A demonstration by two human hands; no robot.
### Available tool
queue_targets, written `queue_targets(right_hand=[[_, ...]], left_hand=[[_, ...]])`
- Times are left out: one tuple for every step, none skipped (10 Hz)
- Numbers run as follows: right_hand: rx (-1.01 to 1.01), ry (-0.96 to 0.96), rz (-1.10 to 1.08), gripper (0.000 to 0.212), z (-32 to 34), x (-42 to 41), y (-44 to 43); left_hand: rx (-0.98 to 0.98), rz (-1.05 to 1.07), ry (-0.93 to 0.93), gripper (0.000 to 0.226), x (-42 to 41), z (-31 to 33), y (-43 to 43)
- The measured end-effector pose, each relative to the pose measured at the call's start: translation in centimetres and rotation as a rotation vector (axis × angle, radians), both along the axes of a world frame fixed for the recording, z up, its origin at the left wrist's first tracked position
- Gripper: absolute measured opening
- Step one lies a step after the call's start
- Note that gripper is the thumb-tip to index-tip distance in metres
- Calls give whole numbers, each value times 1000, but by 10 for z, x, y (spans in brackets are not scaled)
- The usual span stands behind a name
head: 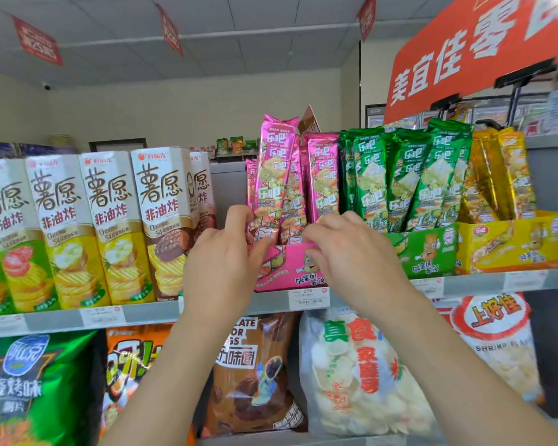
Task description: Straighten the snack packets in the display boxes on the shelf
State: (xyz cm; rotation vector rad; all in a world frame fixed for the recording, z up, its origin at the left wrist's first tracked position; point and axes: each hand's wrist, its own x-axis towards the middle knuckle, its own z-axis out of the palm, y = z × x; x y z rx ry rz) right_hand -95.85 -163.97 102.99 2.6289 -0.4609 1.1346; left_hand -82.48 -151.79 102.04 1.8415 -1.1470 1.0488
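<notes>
Step in hand, as judged: squaring up the pink packets (322, 178) in the pink display box (287, 268), which sits on the upper shelf (149, 312) between the tall crisp cartons (116, 226) and the green display box (429, 252).

Left hand (221, 262): grip closed, thumb and forefinger pinching the foot of the leaning pink packet (276, 162), which stands taller than its neighbours and tilts right at the top. Right hand (355, 255): fingers curled at the box's front rim; whether the grip holds the rim or a packet foot cannot be told.

Recommendation: steady the box with the right hand, seat the tall packet down to the floor of the box, then bring its top upright and level with the row. Handle by the lower part; the foil looks slippery and will likely crumple if squeezed.

Surroundings: green packets (400, 175) lean and cross one another; yellow packets (503, 175) in the yellow display box (512, 243) also slant. Both appear to be still outstanding.

Obstructions: the cartons stand just beside the left hand and could be knocked. The price tag (308, 297) sits on the shelf edge below the box
</notes>
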Motion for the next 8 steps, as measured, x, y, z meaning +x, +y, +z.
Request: queue_targets(right_hand=[[45, -39, 51, 17, -1, -2, -2], [62, -52, 74, 18, -4, -4, -4], [53, -47, 82, 22, -8, -6, -2], [47, -62, 58, 22, -12, -8, 0], [42, -61, 47, 23, -13, -8, 1], [53, -66, 63, 22, -13, -10, -1], [92, -53, 117, 30, -17, -11, 0], [177, -198, 248, 37, -25, -31, -1]], left_hand=[[48, 41, 1, 34, 0, 4, -2], [13, -17, 130, 29, 1, 4, 1], [-66, -50, 165, 39, -3, 8, 2], [-72, -22, 100, 50, -7, 16, -8], [-104, 14, 100, 45, -5, 16, -16], [-150, -2, 122, 26, -2, 8, -16], [-108, 5, 118, 18, -7, 4, -17], [-128, -10, 101, 20, -13, 0, -7]])
